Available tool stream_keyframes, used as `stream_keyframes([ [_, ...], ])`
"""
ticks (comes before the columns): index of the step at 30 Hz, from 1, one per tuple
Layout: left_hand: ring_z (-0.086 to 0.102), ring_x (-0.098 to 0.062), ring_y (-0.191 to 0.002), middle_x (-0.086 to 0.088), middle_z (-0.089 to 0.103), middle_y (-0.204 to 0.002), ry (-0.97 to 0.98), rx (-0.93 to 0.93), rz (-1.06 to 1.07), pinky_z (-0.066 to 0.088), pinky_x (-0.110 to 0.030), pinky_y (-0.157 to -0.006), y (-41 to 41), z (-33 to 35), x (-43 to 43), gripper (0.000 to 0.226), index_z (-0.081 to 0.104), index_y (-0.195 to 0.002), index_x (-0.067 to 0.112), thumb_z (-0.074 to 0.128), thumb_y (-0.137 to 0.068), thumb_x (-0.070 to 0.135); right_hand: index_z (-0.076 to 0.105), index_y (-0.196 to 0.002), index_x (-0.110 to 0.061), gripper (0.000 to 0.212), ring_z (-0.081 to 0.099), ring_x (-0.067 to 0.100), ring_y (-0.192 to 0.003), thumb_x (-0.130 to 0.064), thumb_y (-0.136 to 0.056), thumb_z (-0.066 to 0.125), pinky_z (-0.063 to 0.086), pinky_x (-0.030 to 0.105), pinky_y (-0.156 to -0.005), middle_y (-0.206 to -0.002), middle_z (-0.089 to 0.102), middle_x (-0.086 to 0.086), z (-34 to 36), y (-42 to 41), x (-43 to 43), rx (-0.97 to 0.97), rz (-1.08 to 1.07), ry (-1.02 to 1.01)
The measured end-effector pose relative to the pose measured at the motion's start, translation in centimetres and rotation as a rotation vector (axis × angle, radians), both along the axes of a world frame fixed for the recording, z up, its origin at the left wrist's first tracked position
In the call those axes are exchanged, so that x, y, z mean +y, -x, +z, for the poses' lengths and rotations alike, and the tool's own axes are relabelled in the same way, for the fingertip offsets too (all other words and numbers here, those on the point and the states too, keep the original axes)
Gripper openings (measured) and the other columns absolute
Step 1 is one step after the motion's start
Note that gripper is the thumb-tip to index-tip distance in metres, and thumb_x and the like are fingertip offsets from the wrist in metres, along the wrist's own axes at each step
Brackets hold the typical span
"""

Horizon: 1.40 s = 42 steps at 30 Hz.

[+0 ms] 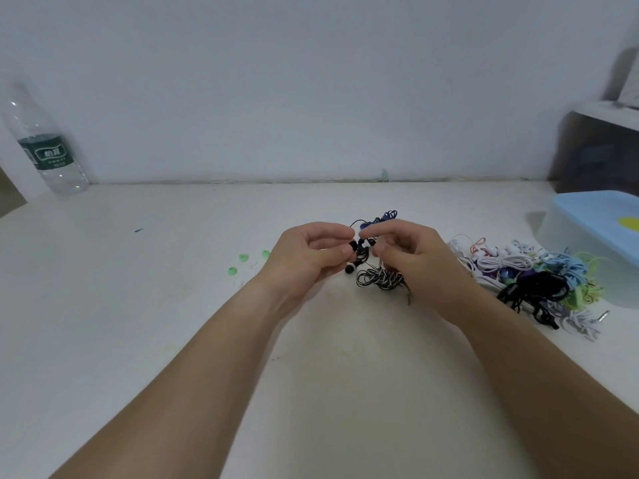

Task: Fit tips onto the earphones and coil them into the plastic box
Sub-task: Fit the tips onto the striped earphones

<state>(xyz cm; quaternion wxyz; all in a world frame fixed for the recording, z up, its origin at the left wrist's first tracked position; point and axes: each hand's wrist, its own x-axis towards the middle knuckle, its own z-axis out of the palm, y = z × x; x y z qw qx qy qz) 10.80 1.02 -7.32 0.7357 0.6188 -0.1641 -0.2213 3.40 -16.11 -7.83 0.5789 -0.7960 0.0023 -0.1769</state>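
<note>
My left hand (311, 252) pinches a black earbud (353, 246) between thumb and forefinger above the table. My right hand (411, 257) faces it, fingers curled, pinching the other earbud (371, 242) of the same set. Its black-and-white striped cable (378, 280) lies bunched under my right hand, and a second black bud (350, 268) hangs below. A blue cable (387, 215) lies just behind the hands. Several green ear tips (243, 258) sit on the table left of my left hand. The plastic box (594, 236) with a light-blue lid stands at the right edge.
A pile of tangled earphones (529, 278) in white, black, blue and green lies between my right hand and the box. A clear water bottle (45, 146) stands at the far left against the wall. A dark container (598, 153) stands behind the box.
</note>
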Motion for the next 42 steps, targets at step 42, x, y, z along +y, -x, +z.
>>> stream_keyframes([
  [42,0.075,-0.028,-0.092,-0.017,0.076,-0.097,0.02,-0.089,-0.048,0.057,-0.029,-0.084,0.63,-0.13,-0.03,0.02,0.07,-0.1,0.004,0.069,-0.085,-0.008,0.073,-0.098,-0.007,0.014,0.065,0.011,-0.068,0.0,-0.094,0.062,0.05,0.025,-0.066,-0.081,0.075,0.014,0.55,0.45,0.14,0.021,0.006,-0.066],
])
